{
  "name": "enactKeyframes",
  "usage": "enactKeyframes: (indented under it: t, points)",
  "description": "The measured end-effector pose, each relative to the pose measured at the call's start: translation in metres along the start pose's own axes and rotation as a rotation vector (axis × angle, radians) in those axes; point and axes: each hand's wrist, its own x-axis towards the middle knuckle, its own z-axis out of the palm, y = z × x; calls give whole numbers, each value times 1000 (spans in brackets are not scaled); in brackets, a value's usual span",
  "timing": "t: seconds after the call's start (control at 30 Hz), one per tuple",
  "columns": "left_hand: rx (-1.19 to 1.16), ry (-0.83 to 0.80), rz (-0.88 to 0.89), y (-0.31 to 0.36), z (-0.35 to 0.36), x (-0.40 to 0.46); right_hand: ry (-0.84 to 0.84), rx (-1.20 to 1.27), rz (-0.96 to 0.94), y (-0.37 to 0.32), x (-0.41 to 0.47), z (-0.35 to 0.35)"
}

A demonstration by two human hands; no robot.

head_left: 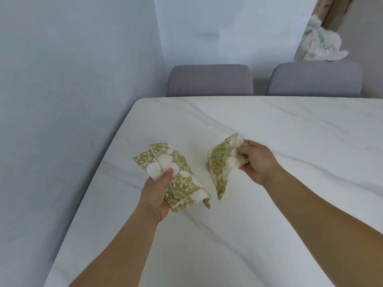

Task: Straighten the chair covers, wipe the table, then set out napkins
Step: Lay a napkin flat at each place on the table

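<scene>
- Gripping a stack of green-patterned napkins [180, 179] in my left hand [156, 195], above the marble table [269, 224]
- Pinching one folded napkin [222, 164] in my right hand [257, 160], apart from the stack

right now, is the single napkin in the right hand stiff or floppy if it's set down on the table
Probably floppy: the single napkin sags below the right hand and bends where pinched. Likely very light, as fingertips alone hold it. It may slide easily on the table, which looks smooth and glossy.

No readable text anywhere.
</scene>
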Motion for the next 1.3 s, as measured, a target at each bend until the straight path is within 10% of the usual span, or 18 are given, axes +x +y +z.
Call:
enactKeyframes:
  t: [0.13,0.3,0.43,0.57,0.77,1.3]
  points:
    - [-24,-17,28,9,7,7,39,-121,-168,-23,8,9]
    - [-59,-14,61,20,13,20,323,-1100,-811,-44,13,20]
    - [-85,18,85,24,11,29,51,-1539,-618,-14,21,34]
    - [-72,29,82,23,4,32,-342,-1365,-134,24,24,36]
    - [-57,35,64,24,-11,37,260,-1264,-172,26,57,-7]
    - [-38,25,61,27,-1,53,143,-1259,19,47,90,-20]
